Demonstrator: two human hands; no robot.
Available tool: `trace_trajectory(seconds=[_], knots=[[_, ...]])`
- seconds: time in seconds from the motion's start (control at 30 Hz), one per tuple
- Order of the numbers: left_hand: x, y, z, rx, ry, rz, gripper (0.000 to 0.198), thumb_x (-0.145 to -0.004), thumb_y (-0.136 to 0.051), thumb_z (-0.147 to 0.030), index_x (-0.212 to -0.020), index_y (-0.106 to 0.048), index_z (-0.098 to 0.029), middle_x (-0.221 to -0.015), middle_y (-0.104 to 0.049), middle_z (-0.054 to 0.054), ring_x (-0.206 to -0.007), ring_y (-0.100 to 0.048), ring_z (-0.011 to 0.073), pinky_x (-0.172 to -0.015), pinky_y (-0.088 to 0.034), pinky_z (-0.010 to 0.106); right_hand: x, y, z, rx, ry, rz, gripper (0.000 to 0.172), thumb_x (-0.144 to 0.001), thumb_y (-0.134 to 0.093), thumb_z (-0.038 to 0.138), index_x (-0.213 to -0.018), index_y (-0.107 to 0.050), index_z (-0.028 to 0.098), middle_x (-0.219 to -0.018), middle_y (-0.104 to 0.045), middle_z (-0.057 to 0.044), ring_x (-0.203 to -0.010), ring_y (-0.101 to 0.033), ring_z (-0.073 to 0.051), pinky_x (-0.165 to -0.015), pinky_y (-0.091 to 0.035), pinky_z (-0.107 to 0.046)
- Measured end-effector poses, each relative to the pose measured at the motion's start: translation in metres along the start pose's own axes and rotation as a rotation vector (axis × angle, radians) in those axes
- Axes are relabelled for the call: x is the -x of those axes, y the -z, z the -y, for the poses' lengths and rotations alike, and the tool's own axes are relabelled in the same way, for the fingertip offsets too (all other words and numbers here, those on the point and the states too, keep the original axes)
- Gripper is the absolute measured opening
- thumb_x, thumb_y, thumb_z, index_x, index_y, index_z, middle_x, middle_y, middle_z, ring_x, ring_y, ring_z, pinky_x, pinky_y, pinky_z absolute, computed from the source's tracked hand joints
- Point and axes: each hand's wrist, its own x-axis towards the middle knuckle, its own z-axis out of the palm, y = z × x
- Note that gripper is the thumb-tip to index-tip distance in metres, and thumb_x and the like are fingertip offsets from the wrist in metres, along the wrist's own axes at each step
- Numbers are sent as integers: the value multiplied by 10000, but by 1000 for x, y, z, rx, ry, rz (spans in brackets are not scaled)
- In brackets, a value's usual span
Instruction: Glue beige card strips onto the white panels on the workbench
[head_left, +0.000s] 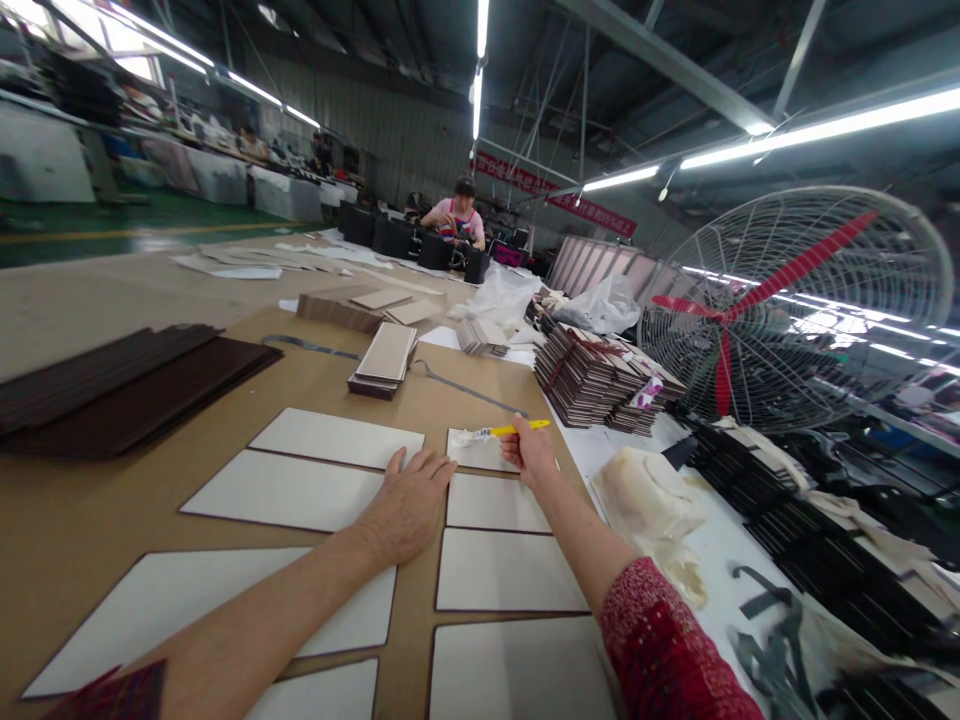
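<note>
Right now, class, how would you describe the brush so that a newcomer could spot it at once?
From the big red-bladed fan, look left to the brown work surface. At the far end of its right-hand column of white panels, the right hand holds the brush. Its bright yellow handle stands out against the pale panels.

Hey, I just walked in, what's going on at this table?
The right hand holds a yellow-handled brush, its pale bristles at a small white rectangular panel. The left hand lies spread over the right ends of two long white panels. More white panels lie on the brown tabletop, in two columns.
</note>
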Motion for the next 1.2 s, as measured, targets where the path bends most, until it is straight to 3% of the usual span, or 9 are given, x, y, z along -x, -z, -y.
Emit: trace_trajectory(seconds=[0.5, 0.87, 1.03, 1.2], knots=[[1, -8, 2, -6, -14, -36, 574, -850, -452, -89, -1404, -554, -201, -1444, -584, 127, -1371, -451, 328, -1170, -198, 627, -18, 82, 27, 188, 88, -214, 312, -996, -634, 395, -1204, -631, 162, -1150, -663, -78, -935, -674, -201, -798, -592, -388], [1, -12, 5, -8, -35, -47, 554, -855, -450, -97, -1390, -557, -187, -1432, -595, 126, -1345, -472, 332, -1153, -207, 648, -10, 107, 43, 346, 175, -284, 254, -1001, -630, 386, -1112, -660, 159, -1064, -686, -62, -857, -677, -169, -760, -590, -344], [1, -10, 3, -3, -22, -60, 542, -865, -436, -102, -1389, -553, -175, -1431, -589, 140, -1343, -472, 331, -1152, -206, 651, 3, 96, 47, 319, 197, -250, 261, -1005, -622, 407, -1042, -664, 152, -959, -686, -36, -751, -660, -138, -678, -579, -297], [0, -7, 2, 0, -14, -61, 515, -878, -435, -119, -1369, -569, -197, -1395, -611, 140, -1329, -496, 320, -1169, -199, 640, 21, 47, 30, 208, 163, -86, 296, -1016, -606, 424, -983, -654, 134, -818, -659, 5, -609, -621, -101, -558, -548, -240]])
